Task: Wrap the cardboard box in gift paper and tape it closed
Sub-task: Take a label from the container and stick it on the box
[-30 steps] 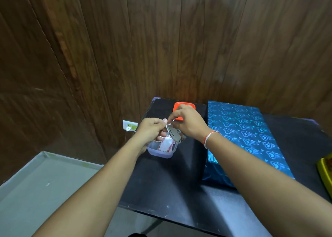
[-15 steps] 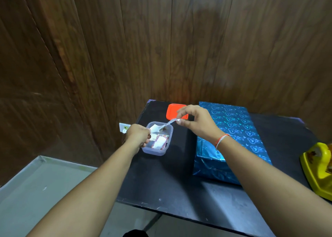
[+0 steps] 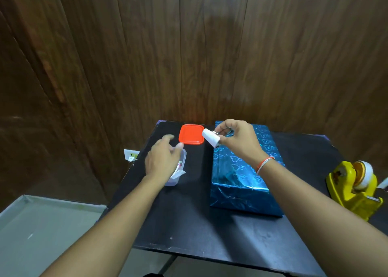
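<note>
Right hand (image 3: 237,139): thumb and fingers curled, pinching a small white piece (image 3: 210,138) with something metallic-looking under it; what it is cannot be read, possibly a label or tape backing. The piece sticks out left of the fingertips, over the gap between the red lid (image 3: 191,134) and the box (image 3: 245,169). Left hand (image 3: 162,160): fingers loosely spread, holding nothing, hovering over the clear tub (image 3: 182,158), which hides most of the tub's contents; a white scrap pokes out at its near edge. Box: fully covered in blue foil paper, lying on the black table (image 3: 195,224), long axis running near-to-far, far end directly beneath the right hand. Key relation: box lies straight below and near-right of the right fingers, so the right hand is much the nearer; the left is well apart, across the gap. Near end flap shows creased folds; whether taped, cannot tell. Judgement: wrapping looks essentially done, and the next move likely brings the pinched piece down onto the box top. Yellow tape dispenser (image 3: 354,189) sits at far right, untouched, nearer the right arm.
</note>
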